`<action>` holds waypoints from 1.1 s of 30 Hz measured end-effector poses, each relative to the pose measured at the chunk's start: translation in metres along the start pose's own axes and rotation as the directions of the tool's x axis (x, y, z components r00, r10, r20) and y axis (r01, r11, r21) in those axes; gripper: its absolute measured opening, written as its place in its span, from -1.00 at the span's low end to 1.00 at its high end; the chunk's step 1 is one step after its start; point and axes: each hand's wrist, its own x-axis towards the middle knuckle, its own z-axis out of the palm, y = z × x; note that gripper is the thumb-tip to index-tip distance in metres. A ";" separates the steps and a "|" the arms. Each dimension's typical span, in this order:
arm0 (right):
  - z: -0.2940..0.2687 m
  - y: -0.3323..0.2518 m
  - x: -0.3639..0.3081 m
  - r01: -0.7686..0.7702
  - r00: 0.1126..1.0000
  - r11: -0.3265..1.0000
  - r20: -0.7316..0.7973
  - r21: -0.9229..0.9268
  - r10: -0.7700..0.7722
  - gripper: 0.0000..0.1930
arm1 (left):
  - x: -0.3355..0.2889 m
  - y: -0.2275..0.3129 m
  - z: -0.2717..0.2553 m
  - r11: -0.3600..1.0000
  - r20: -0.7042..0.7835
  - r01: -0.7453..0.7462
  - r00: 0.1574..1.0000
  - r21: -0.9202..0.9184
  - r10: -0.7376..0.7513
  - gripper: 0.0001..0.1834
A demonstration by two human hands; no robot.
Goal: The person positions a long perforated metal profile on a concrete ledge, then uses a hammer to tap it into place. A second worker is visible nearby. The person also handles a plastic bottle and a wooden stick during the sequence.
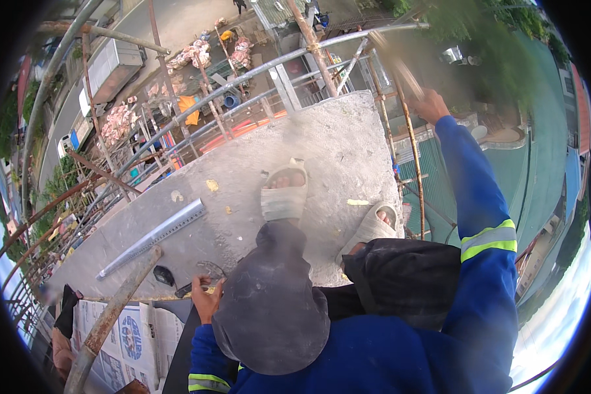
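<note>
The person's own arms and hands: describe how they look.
On the right, a long royal-blue cloth sleeve is ringed by a silver band edged in fluorescent yellow-green; the left blue sleeve carries a matching band. No glove shows on the right hand or left hand.

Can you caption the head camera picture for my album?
Right-hand fingers grip a blurred brown stick-like tool; a long silver metal bar lies on a rough grey concrete slab.

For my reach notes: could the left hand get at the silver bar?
Probably yes: only small dark items lie between the left hand and the silver bar, whose right end the rusty pole leaves free.
</note>
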 end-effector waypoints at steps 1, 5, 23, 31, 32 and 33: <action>0.001 0.005 -0.001 -0.019 1.000 0.999 0.003 0.037 0.019 -0.67 | -0.008 0.021 0.038 0.992 0.136 -0.105 0.984 -0.064 0.113 -0.48; 0.006 0.030 0.002 -0.053 0.998 0.997 0.019 0.051 0.052 -0.69 | -0.012 0.078 0.126 0.961 0.480 -0.249 0.832 -0.121 0.276 -0.50; 0.029 0.039 0.026 0.101 0.979 0.995 0.181 -0.003 -0.099 -0.73 | -0.010 0.047 0.147 0.990 0.716 -0.136 0.687 -0.040 0.124 -0.51; 0.028 0.048 0.021 0.075 0.980 0.997 0.187 -0.011 -0.072 -0.75 | 0.020 -0.028 0.085 0.995 0.572 0.028 0.819 -0.098 0.033 -0.48; 0.026 0.050 0.020 0.081 0.978 0.997 0.193 -0.002 -0.079 -0.75 | 0.034 -0.043 0.071 0.996 0.459 0.035 0.888 -0.077 0.004 -0.47; 0.025 0.051 0.020 0.088 0.977 0.996 0.196 0.007 -0.088 -0.75 | 0.047 -0.057 0.058 0.997 0.336 0.042 0.942 -0.058 -0.020 -0.47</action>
